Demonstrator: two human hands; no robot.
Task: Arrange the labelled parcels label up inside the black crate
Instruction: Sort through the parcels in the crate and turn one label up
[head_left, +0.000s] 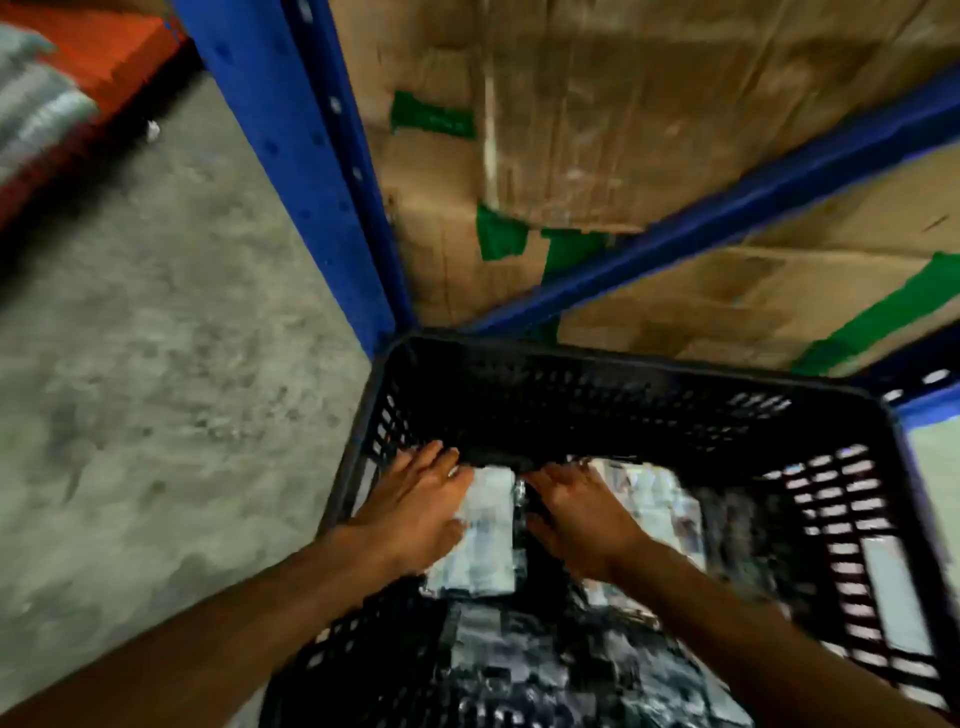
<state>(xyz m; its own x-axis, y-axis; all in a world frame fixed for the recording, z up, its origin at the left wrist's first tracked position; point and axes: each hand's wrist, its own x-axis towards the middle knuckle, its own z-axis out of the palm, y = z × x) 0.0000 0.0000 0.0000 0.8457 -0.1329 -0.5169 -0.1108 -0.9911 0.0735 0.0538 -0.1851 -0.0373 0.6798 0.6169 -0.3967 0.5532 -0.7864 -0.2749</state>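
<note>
Hands inside the crate (613, 371): your left hand (415, 512) lies flat, fingers spread, on a parcel (485, 535) lying label up; your right hand (576, 517) presses beside it, grip unclear. More parcels (519, 670) fill the floor.

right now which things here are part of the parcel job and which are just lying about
Part of the job:
black crate
labelled parcel
left hand
right hand

Just lying about:
cardboard boxes
blue rack
orange pallet
</note>
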